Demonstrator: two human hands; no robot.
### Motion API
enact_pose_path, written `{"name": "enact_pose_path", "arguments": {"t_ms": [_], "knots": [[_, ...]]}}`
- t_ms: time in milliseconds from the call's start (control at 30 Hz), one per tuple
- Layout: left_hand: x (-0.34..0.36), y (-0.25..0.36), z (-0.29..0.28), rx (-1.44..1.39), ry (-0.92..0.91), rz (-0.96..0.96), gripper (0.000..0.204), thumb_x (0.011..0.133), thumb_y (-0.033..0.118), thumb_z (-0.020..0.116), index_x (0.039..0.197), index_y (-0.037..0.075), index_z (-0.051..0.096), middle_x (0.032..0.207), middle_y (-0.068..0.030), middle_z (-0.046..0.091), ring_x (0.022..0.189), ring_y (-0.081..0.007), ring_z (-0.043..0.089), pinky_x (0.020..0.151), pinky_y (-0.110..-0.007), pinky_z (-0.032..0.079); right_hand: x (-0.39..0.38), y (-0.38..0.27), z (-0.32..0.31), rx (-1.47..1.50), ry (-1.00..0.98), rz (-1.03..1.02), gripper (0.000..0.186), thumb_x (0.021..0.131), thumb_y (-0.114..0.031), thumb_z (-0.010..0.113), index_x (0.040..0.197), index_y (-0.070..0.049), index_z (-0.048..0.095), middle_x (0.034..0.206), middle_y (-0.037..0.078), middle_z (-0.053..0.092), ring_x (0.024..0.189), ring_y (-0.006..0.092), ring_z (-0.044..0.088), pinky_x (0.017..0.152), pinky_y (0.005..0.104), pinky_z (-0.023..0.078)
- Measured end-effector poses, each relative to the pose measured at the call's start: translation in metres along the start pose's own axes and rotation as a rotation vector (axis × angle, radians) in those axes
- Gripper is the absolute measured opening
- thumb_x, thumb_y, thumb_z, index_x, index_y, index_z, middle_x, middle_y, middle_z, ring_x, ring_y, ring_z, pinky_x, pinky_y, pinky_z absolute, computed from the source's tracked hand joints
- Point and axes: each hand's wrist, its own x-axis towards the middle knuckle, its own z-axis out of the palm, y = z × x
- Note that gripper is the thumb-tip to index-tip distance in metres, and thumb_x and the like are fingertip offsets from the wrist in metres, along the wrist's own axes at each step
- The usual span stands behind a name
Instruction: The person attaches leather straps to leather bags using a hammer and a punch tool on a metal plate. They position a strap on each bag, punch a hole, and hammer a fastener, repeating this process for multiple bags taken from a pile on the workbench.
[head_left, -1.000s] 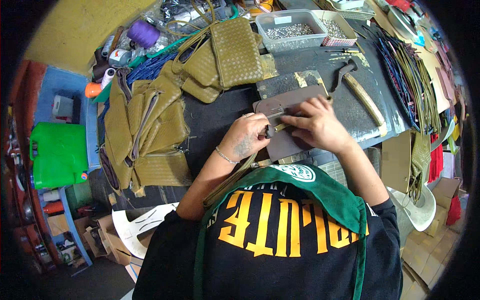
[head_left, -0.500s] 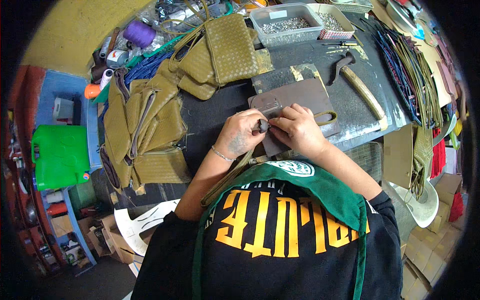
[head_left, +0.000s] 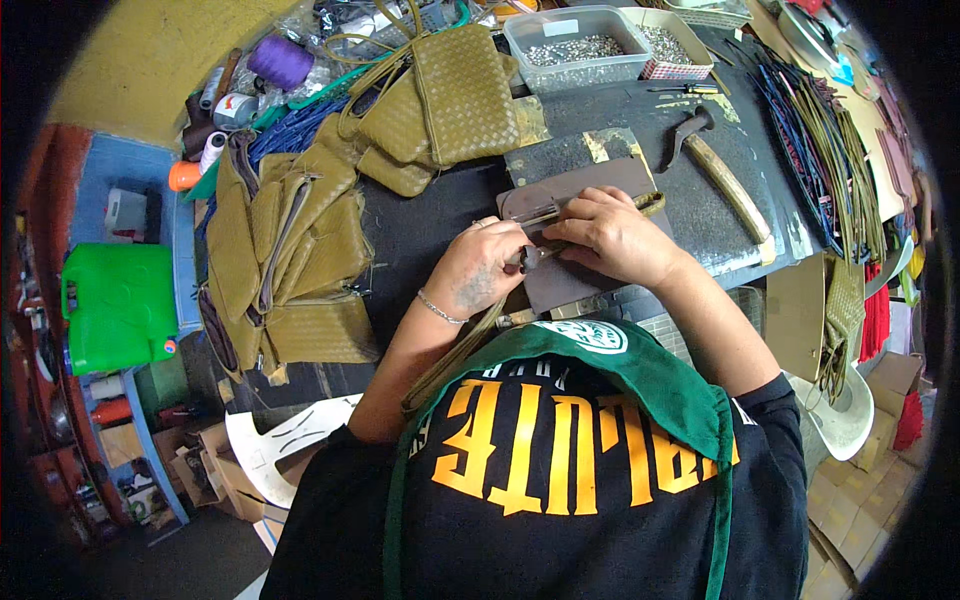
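Olive strap [head_left: 650,203] is held over a brown slab [head_left: 560,285], its looped end left jutting past the right hand [head_left: 615,235], by whose bent fingers it is gripped from above. By the left hand [head_left: 487,262], a dark round-ended tool [head_left: 528,260] is grasped with the fingers curled closed, just beside the right fingertips; its lower end is hidden. The slab is laid partly over a black block [head_left: 560,160] on the dark desk [head_left: 420,240]. To the left, olive woven pouches [head_left: 300,250] are heaped; to the right, a wooden-handled hammer [head_left: 725,190] is laid. Small metal pieces [head_left: 580,50] are held in a clear tub [head_left: 590,78] near the far edge.
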Motion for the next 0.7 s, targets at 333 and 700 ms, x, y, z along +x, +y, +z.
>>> {"name": "enact_pose_path", "arguments": {"t_ms": [333,700], "knots": [[0.001,0.005,0.007,-0.042,0.078,0.002,0.020,0.055,0.003,0.063,0.071,0.002,0.051,0.077,-0.0092,0.053,0.073,-0.0277,0.051,0.067,-0.033,0.043,-0.006,-0.011,-0.003,-0.071,-0.037,0.048,0.016,0.065,-0.017,0.059,0.081,-0.014,0.061,0.079,0.002,0.051,0.081,0.0199,0.051,0.070,0.0331,0.038],[0.000,0.007,0.009,0.023,0.113,0.096,0.017,0.055,0.001,0.063,0.069,0.002,0.053,0.071,-0.0082,0.055,0.067,-0.0253,0.052,0.062,-0.031,0.043,-0.002,-0.008,-0.002,-0.071,-0.010,-0.068,0.023,0.064,-0.019,0.062,0.086,-0.012,0.061,0.076,0.000,0.051,0.079,0.0203,0.049,0.067,0.0328,0.039]]}}
